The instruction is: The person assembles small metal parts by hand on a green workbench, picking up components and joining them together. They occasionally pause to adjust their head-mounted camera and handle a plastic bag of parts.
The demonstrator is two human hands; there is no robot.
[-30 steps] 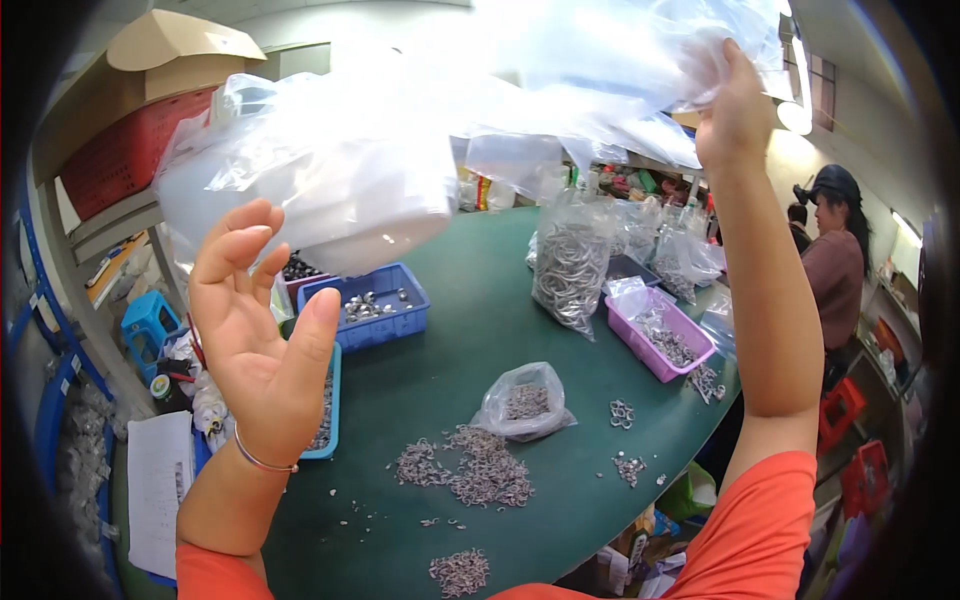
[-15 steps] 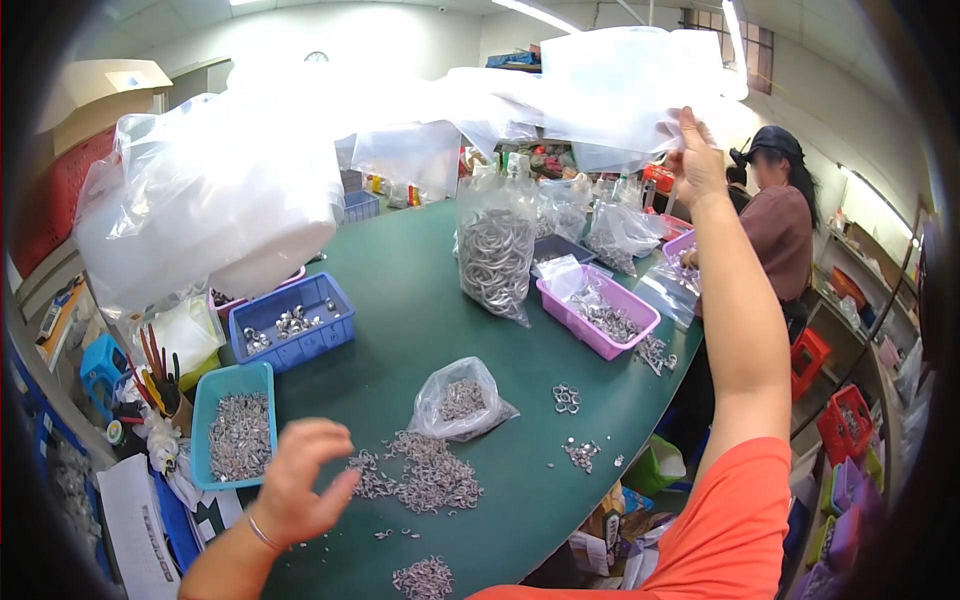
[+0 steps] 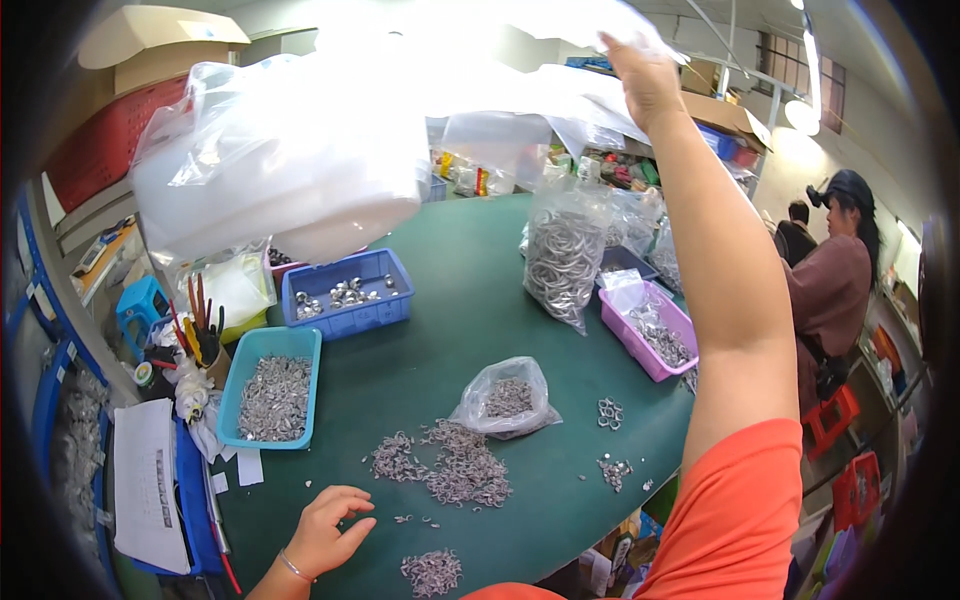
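My right hand (image 3: 648, 82) is raised at the top, its fingers closed at the edge of a clear plastic bag (image 3: 590, 22), washed out by glare. Low over the green table hovers my left hand (image 3: 328, 530), holding nothing, with thumb and fingers apart. It is nearest to loose heaps of small grey metal rings (image 3: 466, 470) and a smaller heap (image 3: 432, 573). Behind them sits an open clear bag (image 3: 540, 418) part filled with similar metal pieces. A large stack of plastic bags (image 3: 290, 170) hangs above the table's far left.
At left stand a teal bin (image 3: 312, 385) of metal pieces and a blue bin (image 3: 350, 315) with shiny parts. Toward the right are a tall bag of rings (image 3: 565, 262) and a pink bin (image 3: 620, 322). A co-worker (image 3: 835, 270) stands beyond the right edge.
My right hand has moved up and slightly left with the plastic bag. My left hand has dropped lower, nearer the front edge. The whole view has shifted leftward.
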